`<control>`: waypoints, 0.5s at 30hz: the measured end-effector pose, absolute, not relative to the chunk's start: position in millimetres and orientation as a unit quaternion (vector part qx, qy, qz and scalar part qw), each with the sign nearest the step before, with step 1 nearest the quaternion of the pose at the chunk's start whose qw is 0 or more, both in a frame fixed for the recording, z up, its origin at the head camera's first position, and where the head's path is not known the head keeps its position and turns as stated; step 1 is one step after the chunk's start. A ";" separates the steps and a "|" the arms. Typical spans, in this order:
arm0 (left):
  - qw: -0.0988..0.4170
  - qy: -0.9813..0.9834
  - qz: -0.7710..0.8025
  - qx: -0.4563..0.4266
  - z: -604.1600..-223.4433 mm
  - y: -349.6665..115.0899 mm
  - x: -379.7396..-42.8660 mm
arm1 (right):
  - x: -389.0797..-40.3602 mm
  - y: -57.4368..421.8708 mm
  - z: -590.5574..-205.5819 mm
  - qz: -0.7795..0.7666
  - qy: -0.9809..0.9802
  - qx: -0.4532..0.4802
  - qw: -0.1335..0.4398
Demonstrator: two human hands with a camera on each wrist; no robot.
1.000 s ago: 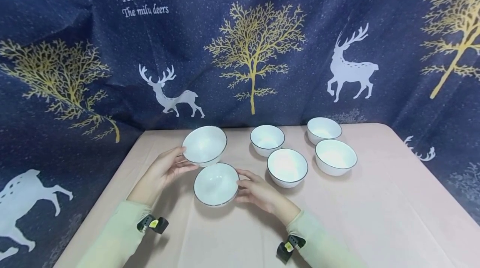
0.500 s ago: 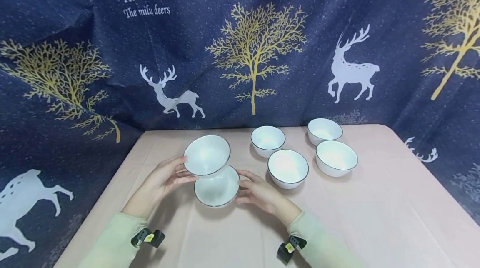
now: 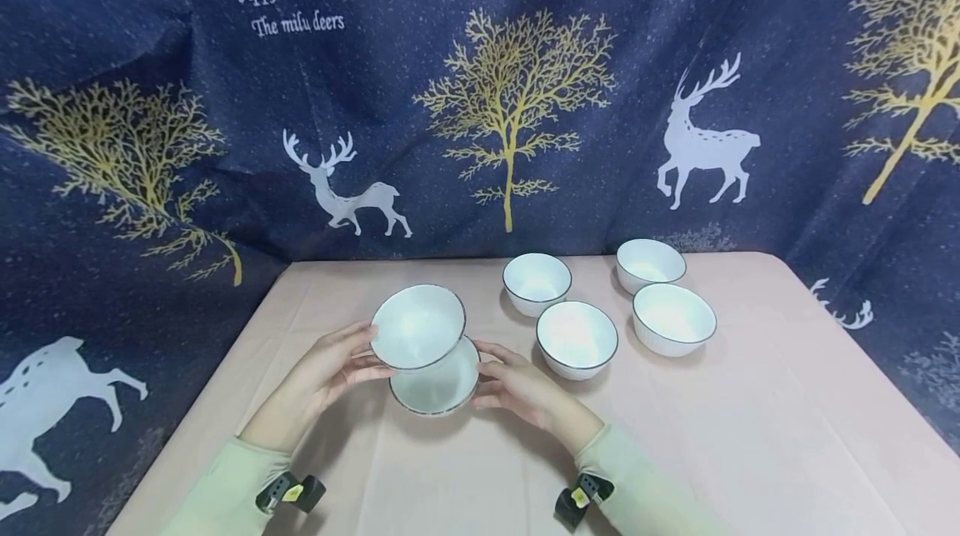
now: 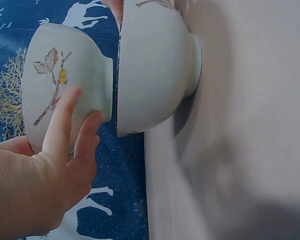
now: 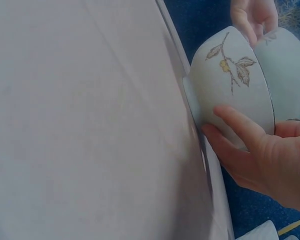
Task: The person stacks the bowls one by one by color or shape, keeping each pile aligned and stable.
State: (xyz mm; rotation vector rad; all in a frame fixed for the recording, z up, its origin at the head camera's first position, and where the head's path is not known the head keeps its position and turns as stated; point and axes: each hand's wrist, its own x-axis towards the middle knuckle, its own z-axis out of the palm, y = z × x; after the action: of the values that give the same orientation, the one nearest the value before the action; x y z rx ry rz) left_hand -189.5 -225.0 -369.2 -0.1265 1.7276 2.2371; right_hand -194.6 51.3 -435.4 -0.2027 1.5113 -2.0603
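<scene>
My left hand grips a white bowl by its left side, with the fingers spread along the outer wall. That bowl is raised above a second white bowl, which my right hand holds from the right at rim and wall. Both have thin dark rims. In the left wrist view, the foot of the upper bowl is right at the rim of the lower bowl. A brown twig with leaves and a yellow spot decorates the lower bowl in the right wrist view.
Right of my hands stand two white bowls, a rear bowl and a front bowl. Farther right are another rear bowl and front bowl. A dark blue curtain hangs behind the pink-covered table.
The left hand has brought its bowl toward me and slightly right, so it now overlaps the lower bowl in the head view. My right hand and its bowl have stayed nearly still.
</scene>
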 end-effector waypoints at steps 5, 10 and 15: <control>0.155 0.618 0.771 -0.022 -370.1 -225.5 -186.6 | -195.7 51.2 -436.6 -0.771 0.565 -0.078 0.284; 0.153 0.625 0.765 -0.023 -371.9 -224.0 -185.1 | -196.4 51.3 -437.7 -0.769 0.569 -0.078 0.282; 0.153 0.633 0.758 -0.029 -374.5 -222.4 -183.5 | -195.9 51.4 -438.2 -0.769 0.568 -0.079 0.282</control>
State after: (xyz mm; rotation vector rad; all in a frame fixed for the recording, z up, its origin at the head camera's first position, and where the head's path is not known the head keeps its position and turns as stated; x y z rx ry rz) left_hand -183.5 -222.4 -374.5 -0.0834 1.8155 2.1745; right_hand -195.9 51.4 -438.2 -0.2113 1.5208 -2.0597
